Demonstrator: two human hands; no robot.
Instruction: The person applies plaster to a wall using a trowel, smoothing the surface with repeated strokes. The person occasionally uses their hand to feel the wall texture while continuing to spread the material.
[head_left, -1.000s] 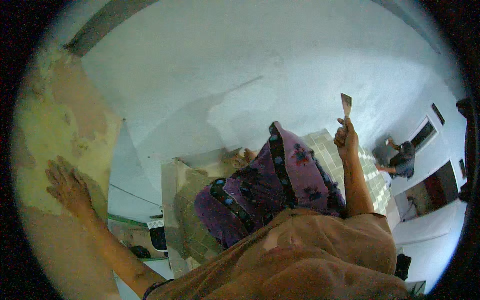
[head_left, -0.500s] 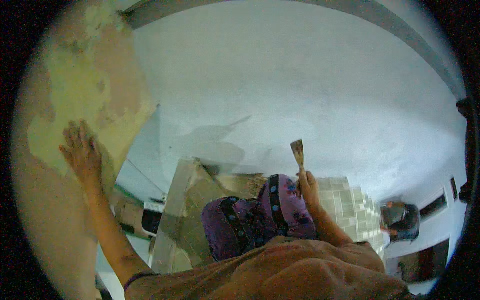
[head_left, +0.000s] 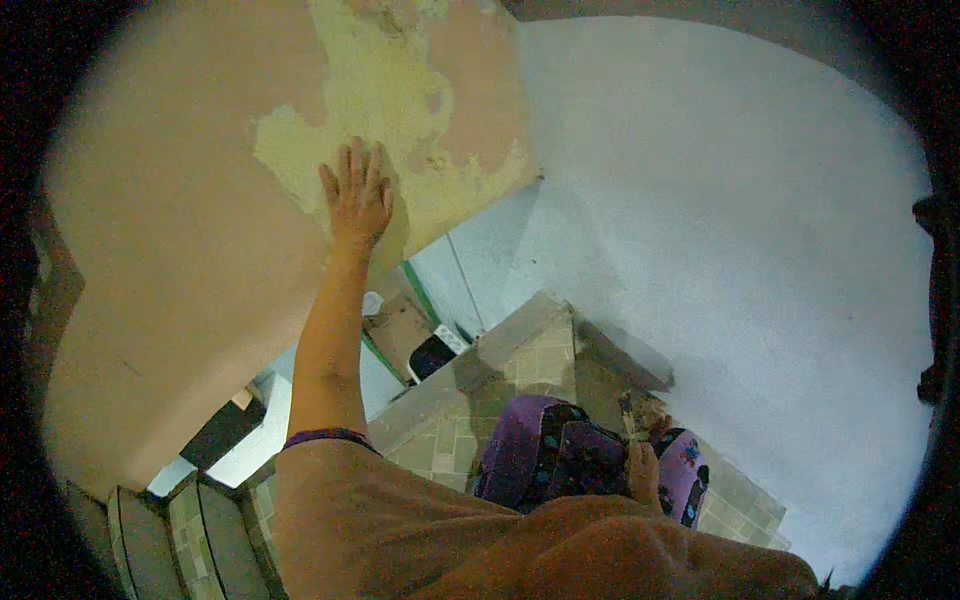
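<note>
My left hand (head_left: 358, 205) lies flat, fingers spread, against a beige painted wall (head_left: 220, 190). Under and around it is an irregular pale yellow patch (head_left: 390, 110) with ragged paint edges. Down by my lap, my right hand (head_left: 643, 462) is closed around the handle of a scraper (head_left: 628, 412), whose blade points up and away from me. The scraper is dim and partly blends into the floor behind it.
A white wall (head_left: 740, 200) fills the right side. Tiled steps (head_left: 190, 530) run along the lower left. Below the beige wall's edge are a cardboard-brown box (head_left: 400, 330) and a black-and-white object (head_left: 435, 355). My purple patterned trousers (head_left: 530, 440) are over tiled floor.
The view has swung left, so the beige wall and steps show more. My left hand stays flat on the yellow patch. My right hand, with the scraper, has drawn lower toward my body.
</note>
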